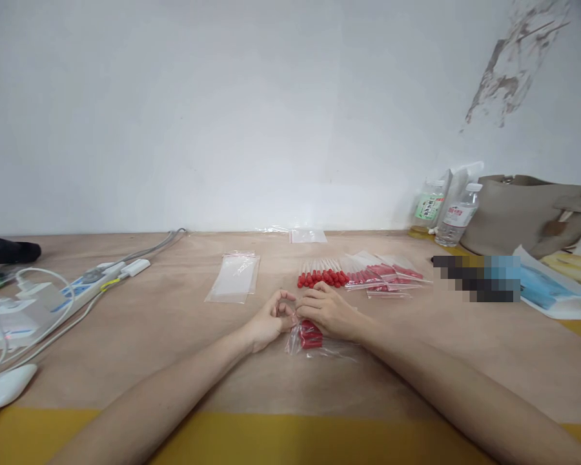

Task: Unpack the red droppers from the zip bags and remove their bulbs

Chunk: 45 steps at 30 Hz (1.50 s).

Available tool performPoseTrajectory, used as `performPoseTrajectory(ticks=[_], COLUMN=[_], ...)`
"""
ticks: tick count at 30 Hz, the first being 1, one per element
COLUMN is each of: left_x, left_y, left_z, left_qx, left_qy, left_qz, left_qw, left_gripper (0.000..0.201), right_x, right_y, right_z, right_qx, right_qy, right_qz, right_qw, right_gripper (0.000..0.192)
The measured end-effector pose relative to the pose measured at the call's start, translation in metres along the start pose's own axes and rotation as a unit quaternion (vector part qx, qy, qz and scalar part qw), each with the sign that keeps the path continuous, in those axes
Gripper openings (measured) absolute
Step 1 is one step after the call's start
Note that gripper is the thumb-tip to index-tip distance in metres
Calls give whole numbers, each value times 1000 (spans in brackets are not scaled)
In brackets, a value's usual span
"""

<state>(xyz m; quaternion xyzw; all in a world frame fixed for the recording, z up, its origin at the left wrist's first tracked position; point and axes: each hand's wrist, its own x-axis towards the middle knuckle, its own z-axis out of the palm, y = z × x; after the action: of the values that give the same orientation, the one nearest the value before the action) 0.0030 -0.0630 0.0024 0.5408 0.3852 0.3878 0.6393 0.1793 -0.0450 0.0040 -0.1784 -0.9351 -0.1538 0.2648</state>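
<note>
A: Left forearm (174, 391) and right forearm (450, 387) lie nearest the camera, entering from 8 and 4 o'clock. Dial convention: 12 at the wall, hub at the bag in hand.

B: Noted. State of the hub?

A: Clear bag (312, 336) lies on the wooden table (252, 387), red ends showing through the film. Long axis appears to run 9 to 3; partly covered, so uncertain.

B: Grip?

A: Left hand (271, 320), at 9 to 10: thumb and fingertips drawn nearly together, apparently pinching film at the bag's left edge. Right hand (332, 313), at 1: fingers curved over the bag; underside hidden, cannot tell whether it grips.

B: Nearer hand?

A: Right; it overlaps the bag. Left meets only the edge, so from its pinch the red ends lie toward 4.

B: Farther out?

A: Loose red-tipped sticks (319, 279) at 12, tips toward the camera. Filled bags (390, 278) between 1 and 2, overlapping. Flat clear bags (233, 279) between 10 and 11. Power strip (90, 281) near 10. Handbag (508, 210) near 2, just beside a white-capped bottle (458, 216).
</note>
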Motion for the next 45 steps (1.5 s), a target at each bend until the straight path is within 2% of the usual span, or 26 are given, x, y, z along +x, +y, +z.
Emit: performPoseTrajectory(ticks=[3, 7, 10, 14, 18, 20, 24, 26, 28, 30, 32, 35, 37, 41, 45], left_x=[1, 3, 5, 6, 5, 3, 1, 0, 0, 1, 2, 5, 6, 5, 0], left_y=[-1, -2, -5, -9, -8, -7, -5, -4, -3, -2, 1, 5, 6, 11, 15], left_z=[0, -1, -4, -10, -14, -16, -18, -19, -19, -20, -20, -21, -21, -19, -15], left_qx=[9, 44, 98, 231, 328, 359, 426, 460, 475, 461, 425, 361, 328, 295, 285], left_qy=[5, 39, 40, 47, 26, 37, 53, 69, 81, 68, 32, -36, -74, -95, -131], left_qz=[4, 8, 56, 154, 185, 193, 211, 233, 244, 242, 225, 173, 143, 119, 107], left_qw=[1000, 998, 993, 960, 926, 913, 878, 854, 841, 851, 876, 916, 931, 943, 943], left_gripper=[48, 42, 31, 6, 20, 24, 24, 22, 19, 17, 18, 24, 29, 36, 31], right_x=[1, 3, 4, 6, 6, 3, -13, -24, -33, -40, -43, -44, -44, -46, -50], right_y=[1, 1, -1, -5, -9, -9, -12, -13, -15, -17, -17, -18, -19, -19, -18], right_z=[-3, -15, -22, -23, -22, -25, -34, -37, -36, -33, -28, -23, -21, -18, -15], right_qx=[34, 119, 175, 253, 230, 203, 169, 173, 185, 195, 201, 195, 188, 179, 184], right_qy=[-15, -4, 14, 71, 106, 88, -15, -53, -73, -79, -72, -60, -52, -32, -22], right_qz=[1, 52, 82, 131, 149, 174, 241, 264, 289, 310, 318, 315, 317, 316, 303], right_qw=[999, 992, 981, 956, 956, 960, 955, 947, 937, 927, 924, 927, 928, 931, 935], right_gripper=[20, 13, 11, 15, 14, 14, 11, 21, 33, 37, 36, 33, 29, 29, 32])
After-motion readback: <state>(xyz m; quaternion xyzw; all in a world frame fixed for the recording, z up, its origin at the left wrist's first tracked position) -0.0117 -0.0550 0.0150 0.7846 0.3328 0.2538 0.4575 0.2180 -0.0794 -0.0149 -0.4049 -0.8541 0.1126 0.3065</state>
